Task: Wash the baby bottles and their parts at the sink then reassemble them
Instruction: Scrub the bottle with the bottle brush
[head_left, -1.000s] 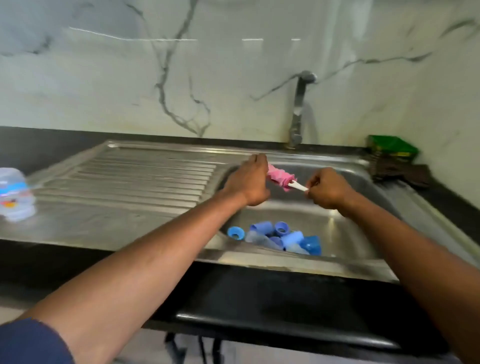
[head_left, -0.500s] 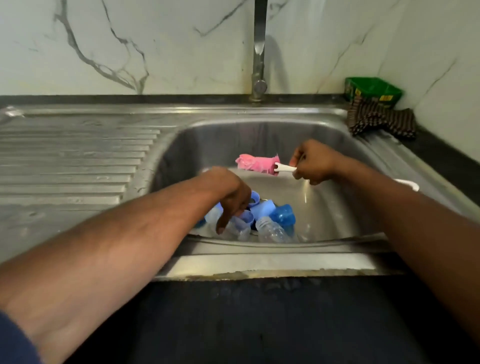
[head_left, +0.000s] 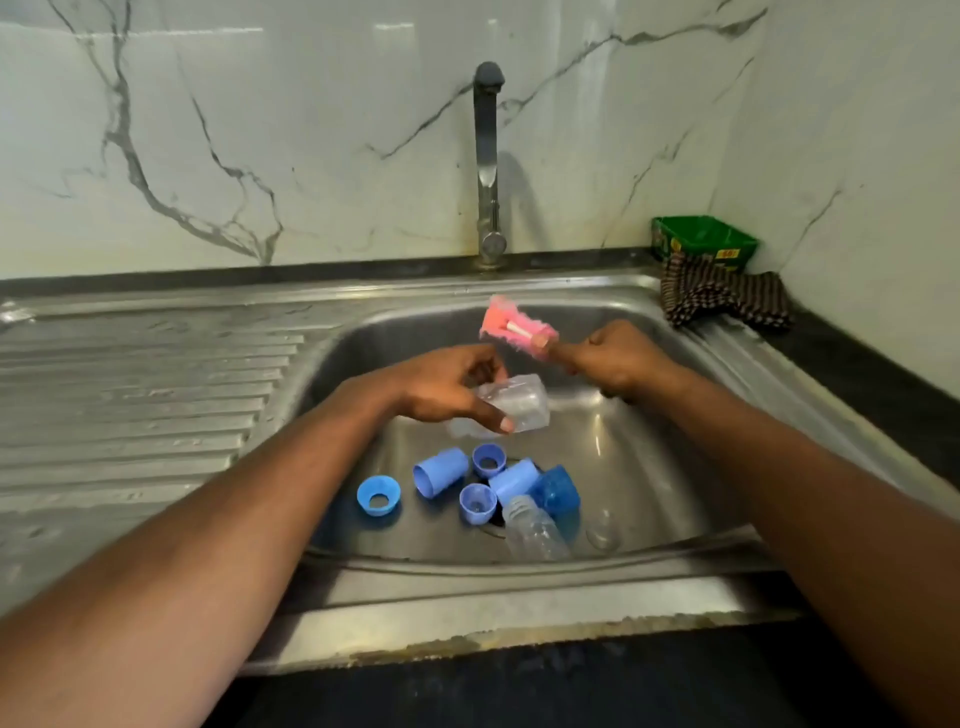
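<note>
**Brush right of bottle, head aimed at it**

I see left hand (head_left: 447, 387) gripping clear bottle (head_left: 511, 402) over the sink (head_left: 675, 587), long axis approx left-right. Right hand (head_left: 615, 358) clenches pink brush (head_left: 517, 327) just beyond, far-right of bottle, nearly touching. Bottle mouth: can't tell which end. Blue caps & rings (head_left: 467, 483) lie near, on steel basin floor; tap (head_left: 488, 161) at far wall.

Two bare forearms are showing, with no sleeves, watch or bracelets on them. The left hand (head_left: 447, 387) and right hand (head_left: 618, 358) are wearing no gloves; rings, as far as the blur allows, are not showing.
</note>
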